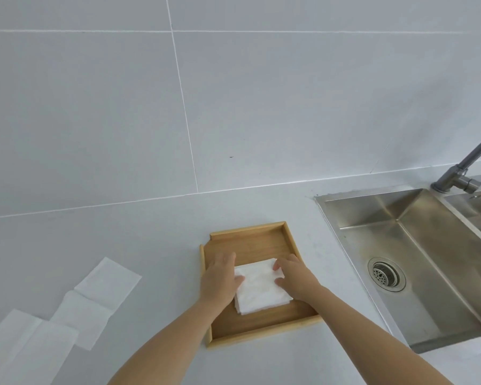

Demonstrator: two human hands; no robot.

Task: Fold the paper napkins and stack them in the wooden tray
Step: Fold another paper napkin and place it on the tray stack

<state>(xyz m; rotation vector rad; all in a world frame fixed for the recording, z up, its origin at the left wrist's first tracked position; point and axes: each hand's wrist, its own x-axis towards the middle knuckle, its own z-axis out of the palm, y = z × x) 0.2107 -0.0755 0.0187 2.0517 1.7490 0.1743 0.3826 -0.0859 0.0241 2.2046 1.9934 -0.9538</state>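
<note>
Both hands rest on a small stack of folded napkins that lies inside the wooden tray, toward its near half. The left hand lies flat along the stack's left edge, fingers spread and loose, its thumb pressing on the top sheet; this grip is not closed around anything. The right hand sits at the stack's right edge, fingers curled down onto the paper and thumb laid on top, pressing rather than pinching as far as can be seen. The stack lies between the two grips, slightly skewed in the tray, with bare wood beyond the fingertips and toward the wrists. Well to the left of the left grip, several unfolded napkins lie overlapping on the pale desk. To the right of the right grip, apart from the tray, is a steel sink with a tap at its far edge.
</note>
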